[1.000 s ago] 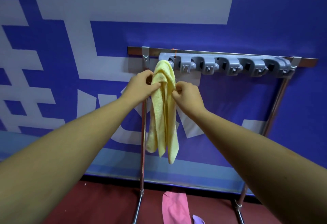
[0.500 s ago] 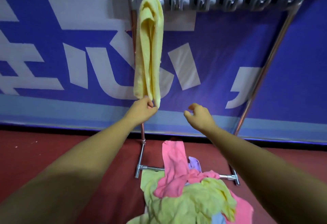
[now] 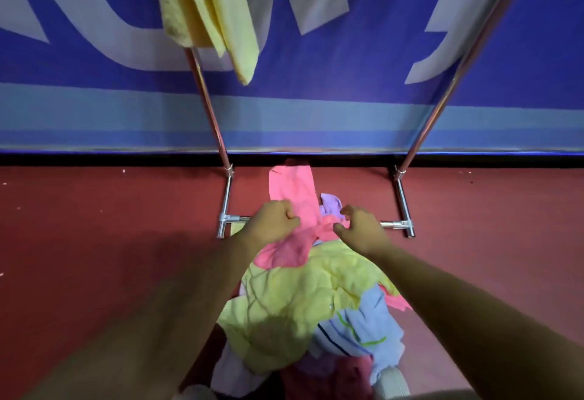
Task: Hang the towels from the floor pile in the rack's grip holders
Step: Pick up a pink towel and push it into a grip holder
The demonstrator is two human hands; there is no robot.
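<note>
item: pink towel (image 3: 294,191), topmost in the floor pile (image 3: 309,305). lies draped across the rack's base bar (image 3: 395,225), its far end stretched flat beyond the bar towards the wall, its near end crumpled on the pile in front of the bar.

also in the pile, in front of the bar: large yellow towel (image 3: 300,298), light blue striped towel (image 3: 363,327), a lilac cloth (image 3: 330,203) at the bar beside the pink one.

already hung: pale yellow towel (image 3: 208,4), high above the bar's left end, along the left post (image 3: 208,109). grip holders are out of view.

left hand (image 3: 271,221): over the bar, fingers curled tight against the pink towel's left edge; whether cloth is caught inside them cannot be told.
right hand (image 3: 360,229): over the bar, fingers half curled, thumb apart, nothing held, just beside the pink towel's right edge.

handling, judged: light, limp, not slippery, not fragile; likely to drag neighbours up with it. best taken by a bunched corner or edge, lifted free of the bar, then gathered narrow for a holder.
</note>
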